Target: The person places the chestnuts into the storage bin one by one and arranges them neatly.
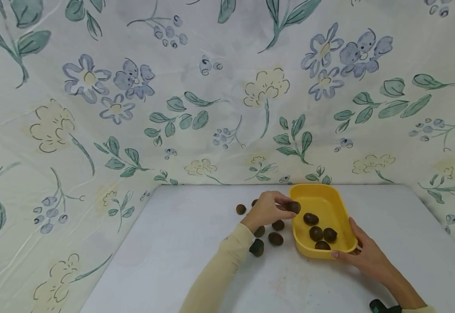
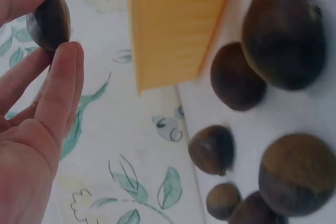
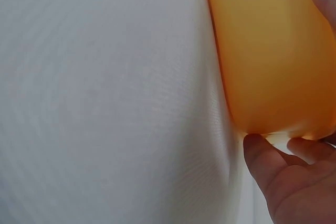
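Observation:
My left hand (image 1: pixel 268 210) pinches a dark brown chestnut (image 1: pixel 293 208) between thumb and fingertips, above the left rim of a yellow plastic tray (image 1: pixel 299 247). The left wrist view shows this chestnut (image 2: pixel 50 20) held clear of the tray wall (image 2: pixel 173 30). Several chestnuts (image 1: pixel 316 234) lie inside the tray, mostly toward its near end. My right hand (image 1: pixel 370 256) grips the tray's near right corner, thumb on the near side and fingers along the right side. In the right wrist view its fingers (image 3: pixel 262 161) touch the tray's outer wall (image 3: pixel 273 61).
More loose chestnuts (image 1: pixel 276 238) lie on the white table (image 1: pixel 180 243) left of the tray, some partly behind my left hand. A floral cloth (image 1: pixel 227 108) hangs along the table's back edge. A dark object (image 1: pixel 383 306) sits by the right wrist.

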`<state>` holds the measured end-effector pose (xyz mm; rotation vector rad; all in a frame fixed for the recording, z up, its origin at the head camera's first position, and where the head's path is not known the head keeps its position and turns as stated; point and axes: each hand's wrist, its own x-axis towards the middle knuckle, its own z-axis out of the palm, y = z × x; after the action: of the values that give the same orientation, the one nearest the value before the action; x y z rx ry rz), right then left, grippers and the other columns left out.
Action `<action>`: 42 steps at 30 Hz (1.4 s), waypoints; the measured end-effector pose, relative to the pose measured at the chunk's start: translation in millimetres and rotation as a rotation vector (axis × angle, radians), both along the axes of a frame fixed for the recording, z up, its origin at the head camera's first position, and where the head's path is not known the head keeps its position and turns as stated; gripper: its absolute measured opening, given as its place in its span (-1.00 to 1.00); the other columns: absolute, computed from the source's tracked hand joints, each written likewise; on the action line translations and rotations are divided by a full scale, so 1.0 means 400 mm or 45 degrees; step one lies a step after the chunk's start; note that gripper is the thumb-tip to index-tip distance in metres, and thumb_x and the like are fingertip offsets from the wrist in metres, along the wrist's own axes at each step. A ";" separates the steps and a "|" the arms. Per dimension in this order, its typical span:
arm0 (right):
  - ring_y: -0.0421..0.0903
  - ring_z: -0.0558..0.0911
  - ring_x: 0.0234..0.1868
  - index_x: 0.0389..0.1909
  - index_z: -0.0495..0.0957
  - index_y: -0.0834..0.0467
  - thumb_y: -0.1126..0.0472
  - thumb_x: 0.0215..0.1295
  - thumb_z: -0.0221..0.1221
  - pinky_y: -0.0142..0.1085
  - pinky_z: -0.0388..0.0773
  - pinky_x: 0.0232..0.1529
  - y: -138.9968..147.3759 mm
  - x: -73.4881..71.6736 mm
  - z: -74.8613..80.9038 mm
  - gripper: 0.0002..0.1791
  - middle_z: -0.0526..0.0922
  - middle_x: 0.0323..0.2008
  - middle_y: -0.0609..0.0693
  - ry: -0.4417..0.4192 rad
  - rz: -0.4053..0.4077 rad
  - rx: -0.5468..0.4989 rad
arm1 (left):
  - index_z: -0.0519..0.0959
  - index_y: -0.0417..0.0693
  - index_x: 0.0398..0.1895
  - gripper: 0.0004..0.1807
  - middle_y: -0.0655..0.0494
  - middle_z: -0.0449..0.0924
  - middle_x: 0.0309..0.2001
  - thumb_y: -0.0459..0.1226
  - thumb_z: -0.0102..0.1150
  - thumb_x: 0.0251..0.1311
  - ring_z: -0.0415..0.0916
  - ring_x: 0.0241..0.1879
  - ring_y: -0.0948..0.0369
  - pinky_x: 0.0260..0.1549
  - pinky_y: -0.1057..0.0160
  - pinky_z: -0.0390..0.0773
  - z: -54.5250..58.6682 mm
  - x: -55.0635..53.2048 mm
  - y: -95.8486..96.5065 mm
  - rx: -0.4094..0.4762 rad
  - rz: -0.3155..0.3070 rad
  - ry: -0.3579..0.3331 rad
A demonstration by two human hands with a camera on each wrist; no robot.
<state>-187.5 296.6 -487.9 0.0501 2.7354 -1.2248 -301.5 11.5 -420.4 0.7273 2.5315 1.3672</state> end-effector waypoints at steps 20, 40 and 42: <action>0.50 0.09 0.56 0.65 -0.43 0.20 -0.24 0.22 0.40 0.13 0.32 0.39 0.007 0.002 -0.006 0.40 -0.18 0.63 0.43 0.045 0.025 -0.018 | 0.75 -0.08 0.04 -0.61 0.14 0.80 -0.06 -0.20 0.54 0.13 0.60 -0.23 0.45 -0.15 0.52 0.61 -0.044 -0.009 0.138 -0.175 -0.106 0.042; 0.50 0.08 0.56 0.65 -0.46 0.16 -0.26 0.21 0.40 0.14 0.36 0.38 0.010 -0.001 -0.006 0.42 -0.20 0.63 0.42 0.003 0.016 -0.036 | 0.76 -0.06 0.04 -0.60 0.20 0.81 -0.07 -0.18 0.56 0.11 0.57 -0.29 0.45 -0.19 0.53 0.62 -0.068 0.002 0.215 -0.302 -0.092 0.016; 0.50 0.08 0.56 0.65 -0.47 0.16 -0.27 0.20 0.40 0.14 0.36 0.39 0.009 -0.002 -0.005 0.42 -0.21 0.64 0.42 -0.007 0.016 -0.038 | 0.76 -0.06 0.04 -0.59 0.20 0.81 -0.05 -0.18 0.56 0.11 0.56 -0.28 0.47 -0.18 0.53 0.61 -0.065 0.003 0.216 -0.320 -0.095 0.020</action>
<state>-188.3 300.3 -489.7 0.0330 2.7080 -1.2603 -300.3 98.0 -446.3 0.7746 2.5951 0.9992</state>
